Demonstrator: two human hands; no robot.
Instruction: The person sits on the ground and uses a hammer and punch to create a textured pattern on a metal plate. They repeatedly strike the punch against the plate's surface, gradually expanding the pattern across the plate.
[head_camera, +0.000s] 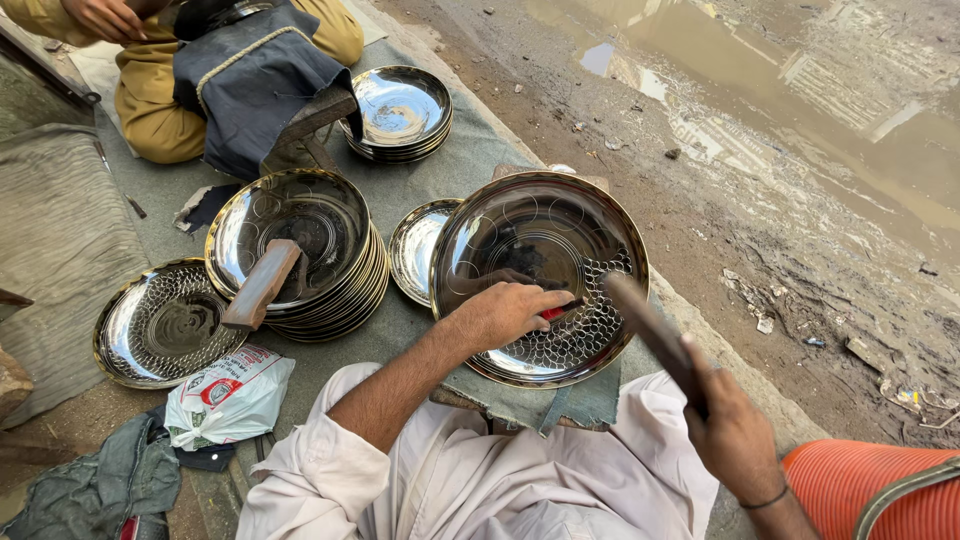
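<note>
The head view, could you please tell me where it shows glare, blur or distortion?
In the head view, daylight glares off the large steel plate and the stacked plates; the hammer in the right hand is motion-blurred; the left hand stays sharp; the wide lens bends the frame edges.

Grey ground cloth bearing a stack of steel plates; left of it, a patterned plate and white bag.

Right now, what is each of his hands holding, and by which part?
The right hand grips a dark mallet by its handle's lower end. The left hand pinches a small red-handled tool against the steel plate.
</note>
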